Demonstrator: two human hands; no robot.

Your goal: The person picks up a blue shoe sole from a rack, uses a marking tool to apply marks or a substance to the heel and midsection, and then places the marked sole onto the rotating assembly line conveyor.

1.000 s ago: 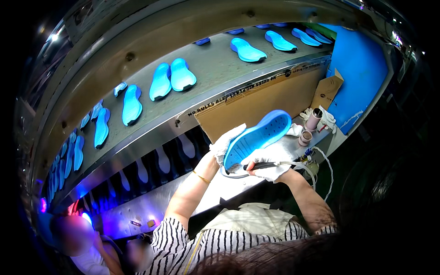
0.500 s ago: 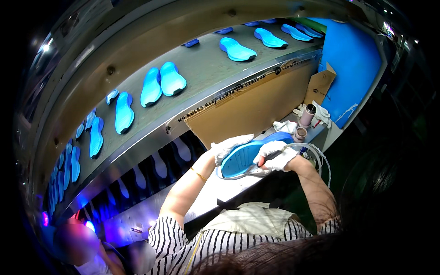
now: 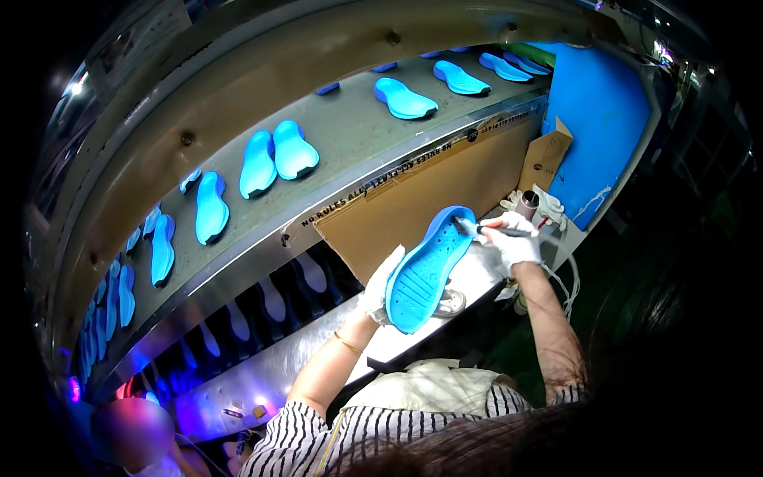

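A blue shoe sole (image 3: 427,274) is tilted up over the bench, its hollow, ribbed inner side facing me. My left hand (image 3: 383,288), in a white glove, grips it along the left edge. In the white-gloved fingers of my right hand (image 3: 513,241) is a thin brush (image 3: 469,227), its tip at the sole's far end. Clear tubing (image 3: 566,266) hangs beside my right wrist. Partly hidden under the sole, a greyish rounded thing (image 3: 453,304) lies on the bench; its kind is unclear.
Blue soles (image 3: 291,151) lie spread along a conveyor belt (image 3: 342,131) beyond the bench (image 3: 350,354). Cardboard (image 3: 429,191) stands below the belt's edge. A bottle (image 3: 528,204) and white gloves (image 3: 550,208) sit at the right by a blue panel (image 3: 600,135). Another person (image 3: 131,429) is at lower left.
The sole has turned from lying low and sideways to standing more upright. My right hand has moved up and right, bringing the brush to the sole's far end.
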